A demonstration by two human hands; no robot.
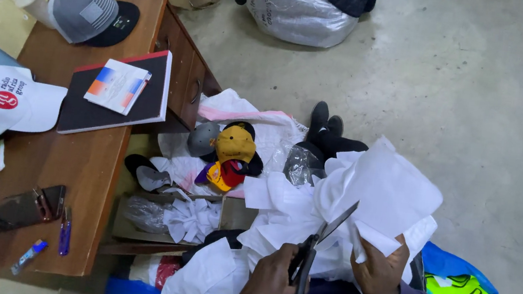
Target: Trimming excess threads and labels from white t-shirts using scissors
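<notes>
My left hand [267,291] grips scissors [319,247], blades open. Right hand [382,271] pinches white fabric [382,192] w/ more pieces in lap.

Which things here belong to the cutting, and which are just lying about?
In use: scissors in the left hand; white fabric held by the right hand.
Lying about: grey cap, notebook, phone, yellow cap.

Seeing wooden desk [80,164] on my feed: grey cap [85,9], white cap [4,102], black notebook [148,96], phone [28,208] on top. Concrete floor [478,114] carries grey sack [298,12], cap pile [230,156].
</notes>
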